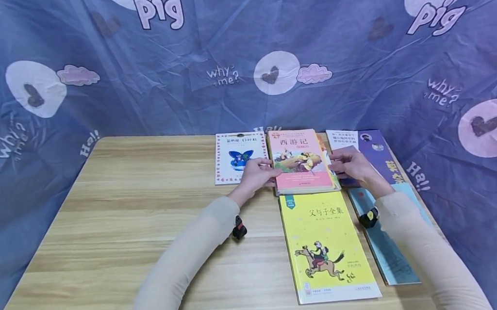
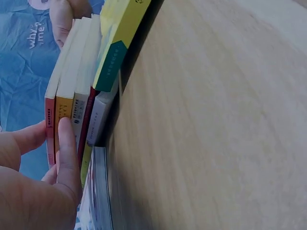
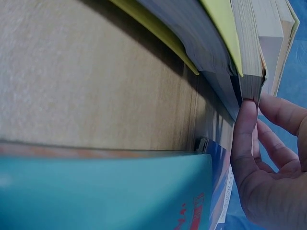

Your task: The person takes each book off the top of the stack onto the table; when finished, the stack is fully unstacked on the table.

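A stack of several books lies near the back of the table, topped by a pink picture-cover book [image 1: 293, 146]. At its left side my left hand [image 1: 256, 174] touches the spines, thumb by the top book and one straight finger on an orange spine [image 2: 64, 109]. On the opposite side, my right hand [image 1: 354, 166] has its fingertips against the page edges of the stack [image 3: 250, 86]. In front of the stack lies a yellow book [image 1: 325, 236], its top end right at the stack's front edge.
Left of the stack is a white book with a blue butterfly [image 1: 239, 148]. To the right lie a white-covered book [image 1: 342, 138], a purple book [image 1: 377, 152] and a teal book [image 1: 398, 250], partly under the right forearm. Printed blue cloth [image 1: 192, 106] hangs behind the table [image 1: 106, 234].
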The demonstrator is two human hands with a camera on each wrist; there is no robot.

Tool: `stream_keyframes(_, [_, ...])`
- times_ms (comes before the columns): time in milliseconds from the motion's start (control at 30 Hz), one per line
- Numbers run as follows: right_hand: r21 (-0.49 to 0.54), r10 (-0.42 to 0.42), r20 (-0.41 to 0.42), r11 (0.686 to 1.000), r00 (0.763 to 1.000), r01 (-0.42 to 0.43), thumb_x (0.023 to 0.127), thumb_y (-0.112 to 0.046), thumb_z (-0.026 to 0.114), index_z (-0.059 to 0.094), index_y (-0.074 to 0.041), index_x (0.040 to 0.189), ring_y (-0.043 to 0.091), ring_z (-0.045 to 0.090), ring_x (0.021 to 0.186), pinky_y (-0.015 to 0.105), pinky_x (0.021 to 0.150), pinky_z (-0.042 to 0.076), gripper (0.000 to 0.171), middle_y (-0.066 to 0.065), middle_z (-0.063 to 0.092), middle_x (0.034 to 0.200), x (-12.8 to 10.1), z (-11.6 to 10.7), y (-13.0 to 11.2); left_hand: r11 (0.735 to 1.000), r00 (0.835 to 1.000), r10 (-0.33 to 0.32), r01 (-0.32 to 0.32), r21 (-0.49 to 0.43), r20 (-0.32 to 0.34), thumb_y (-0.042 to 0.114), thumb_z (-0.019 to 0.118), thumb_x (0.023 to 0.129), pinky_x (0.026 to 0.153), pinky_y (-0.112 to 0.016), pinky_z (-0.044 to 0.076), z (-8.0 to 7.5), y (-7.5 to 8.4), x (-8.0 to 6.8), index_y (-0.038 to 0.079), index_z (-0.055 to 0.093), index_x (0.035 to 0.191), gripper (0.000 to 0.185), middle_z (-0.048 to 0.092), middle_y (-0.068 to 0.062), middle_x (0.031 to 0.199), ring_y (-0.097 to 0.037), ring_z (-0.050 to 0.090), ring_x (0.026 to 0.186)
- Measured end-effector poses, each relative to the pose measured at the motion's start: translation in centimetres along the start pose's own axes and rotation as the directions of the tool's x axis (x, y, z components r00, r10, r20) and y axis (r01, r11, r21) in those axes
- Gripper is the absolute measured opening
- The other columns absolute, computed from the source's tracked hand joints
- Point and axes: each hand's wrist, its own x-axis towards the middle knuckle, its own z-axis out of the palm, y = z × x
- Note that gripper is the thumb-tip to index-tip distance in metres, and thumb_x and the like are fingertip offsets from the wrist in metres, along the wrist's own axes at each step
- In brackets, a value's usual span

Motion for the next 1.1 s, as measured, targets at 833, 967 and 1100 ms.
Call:
stream_keyframes(833, [0.023, 0.03, -0.02, 0.999, 0.999, -0.029, 0.103, -0.014, 0.068, 0.048, 0.007, 0.151, -0.004, 0.069, 0.08, 0.019, 0.077, 0.067, 0.057, -0.025, 0.066, 0.089, -0.2, 0.4, 0.1, 0.991, 0.997, -0.018, 0.027, -0.132, 0.073, -0.003, 0.071, 0.096, 0.068, -0.03, 0.07, -4.0, 0.8, -2.3, 0.012, 0.052, 0.144, 0.053, 0.064, -0.023, 0.139, -0.014, 0.075, 0.078])
stream_keyframes(967, [0.017, 0.024, -0.021, 1.0, 0.999, -0.023, 0.103, -0.015, 0.069, 0.049, 0.007, 0.151, -0.003, 0.07, 0.081, 0.02, 0.078, 0.067, 0.056, -0.02, 0.068, 0.095, -0.3, 0.4, 0.0, 0.99, 0.999, 0.0, 0.007, -0.143, 0.048, -0.003, 0.068, 0.098, 0.066, -0.029, 0.07, -5.1, 1.1, -3.7, 0.01, 0.051, 0.145, 0.052, 0.07, -0.018, 0.126, -0.013, 0.075, 0.077])
stream_keyframes(1100, [0.005, 0.02, -0.021, 1.0, 1.0, -0.02, 0.103, -0.016, 0.069, 0.048, 0.006, 0.152, -0.004, 0.069, 0.082, 0.021, 0.08, 0.067, 0.057, -0.007, 0.071, 0.111, -0.3, 0.3, 0.0, 0.989, 0.999, 0.018, -0.012, -0.147, 0.036, -0.005, 0.066, 0.098, 0.063, -0.027, 0.069, -6.5, 1.2, -5.4, 0.008, 0.049, 0.143, 0.05, 0.072, -0.009, 0.112, -0.011, 0.075, 0.076])
